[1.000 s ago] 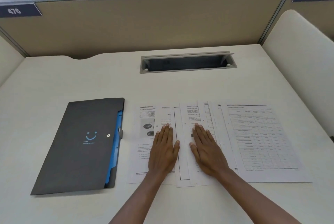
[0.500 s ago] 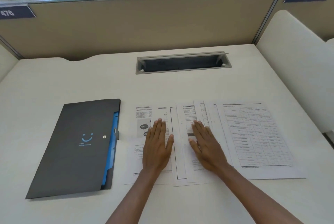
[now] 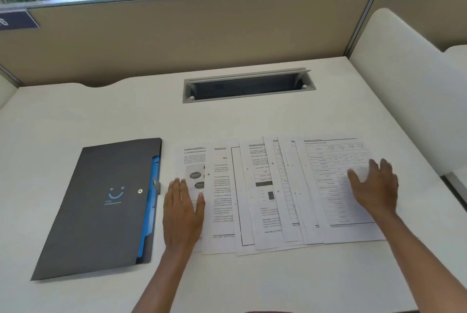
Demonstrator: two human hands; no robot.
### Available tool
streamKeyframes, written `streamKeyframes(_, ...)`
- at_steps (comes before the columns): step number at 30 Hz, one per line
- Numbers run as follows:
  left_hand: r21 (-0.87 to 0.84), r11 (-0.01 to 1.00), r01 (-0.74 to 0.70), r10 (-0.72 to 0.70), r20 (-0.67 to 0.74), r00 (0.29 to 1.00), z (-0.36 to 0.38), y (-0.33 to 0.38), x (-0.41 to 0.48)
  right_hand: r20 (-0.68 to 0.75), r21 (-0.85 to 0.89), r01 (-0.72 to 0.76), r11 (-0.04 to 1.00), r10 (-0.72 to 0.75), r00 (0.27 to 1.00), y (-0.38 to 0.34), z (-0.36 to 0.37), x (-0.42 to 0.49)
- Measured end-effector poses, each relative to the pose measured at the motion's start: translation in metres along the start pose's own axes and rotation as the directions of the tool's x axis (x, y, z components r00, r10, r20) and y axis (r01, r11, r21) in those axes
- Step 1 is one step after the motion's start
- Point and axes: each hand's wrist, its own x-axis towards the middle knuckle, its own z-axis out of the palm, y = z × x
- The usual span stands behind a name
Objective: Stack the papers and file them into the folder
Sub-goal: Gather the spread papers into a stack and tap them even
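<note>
Left hand [image 3: 183, 214]: just right of the flat dark grey plastic folder [image 3: 101, 211]; palm down on the leftmost sheet, fingers straight and side by side, gripping nothing.
Right hand [image 3: 374, 186]: well to the right of the folder, at the far end of the fan; fingers spread and loose over the sheet printed with a table, clasping nothing; blurred, so contact with the paper is uncertain.
Papers: fan of white printed sheets [image 3: 265, 199], overlapping left to right, beginning just beside the folder's right edge; flat on the pale cream desk [image 3: 252, 282], not yet squared.
Folder: closed, front flap down with a small round snap [image 3: 140, 190], blue inner pocket [image 3: 151, 199] showing along the side facing the papers.
Beyond the folder: grey rectangular cable slot [image 3: 247, 86] set in the desk, then a tan fabric partition [image 3: 189, 35].
Step in hand, as judged: gathering the fan into one stack.
Doing it well: draw both palms inward toward the middle with light, even pressure, so sheets slide over each other rather than buckle; keep the bottom edges level; lift and tap the pile square on the desk; open the flap only afterwards.
</note>
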Motion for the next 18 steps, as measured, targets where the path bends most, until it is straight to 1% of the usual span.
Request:
streamKeyframes(3, 0.026, 1.000, 0.017, -0.018, 0.009, 1.000, -0.001, 0.003, 0.001, 0.036, -0.009, -0.051, 0.999, 0.051, 0.998, 0.007, 0.000, -0.001)
streamKeyframes(7, 0.054, 0.997, 0.060, -0.061, 0.016, 0.998, -0.003, 0.007, -0.001, 0.077, 0.023, -0.078, 0.997, 0.076, 0.994, 0.008, 0.006, -0.004)
streamKeyframes(10, 0.082, 0.992, 0.093, -0.099, 0.070, 0.993, -0.003, 0.006, -0.001, 0.086, 0.044, -0.088, 0.995, 0.084, 0.993, 0.007, 0.007, -0.004)
streamKeyframes(13, 0.129, 0.988, 0.090, -0.105, 0.112, 0.988, -0.004, 0.005, 0.001, 0.100, 0.053, -0.097, 0.994, 0.091, 0.991, 0.007, 0.007, -0.004)
streamKeyframes(18, 0.152, 0.985, 0.086, -0.108, 0.141, 0.984, -0.008, 0.009, 0.008, 0.109, 0.047, -0.103, 0.994, 0.097, 0.989, 0.002, 0.010, -0.007)
